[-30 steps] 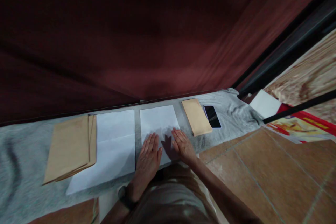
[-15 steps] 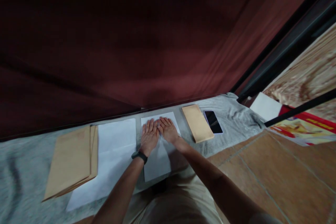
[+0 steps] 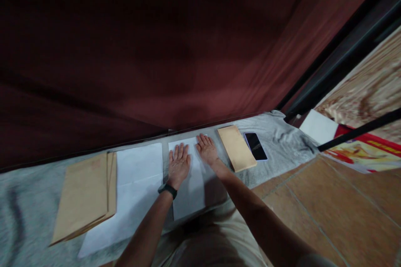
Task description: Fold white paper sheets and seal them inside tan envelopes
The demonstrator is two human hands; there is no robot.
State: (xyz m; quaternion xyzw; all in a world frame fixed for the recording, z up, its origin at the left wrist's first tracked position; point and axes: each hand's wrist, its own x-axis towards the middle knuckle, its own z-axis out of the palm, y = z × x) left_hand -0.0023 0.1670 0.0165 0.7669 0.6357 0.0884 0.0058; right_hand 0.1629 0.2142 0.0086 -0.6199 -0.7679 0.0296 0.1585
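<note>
Fingers out straight and gripping nothing, the left hand (image 3: 179,167) and right hand (image 3: 207,150) lie flat on white paper (image 3: 188,196). The paper is on a gray cloth (image 3: 275,131). Behind is a big dark red curtain (image 3: 188,58); brown floor tiles (image 3: 300,200) are at the right.
</note>
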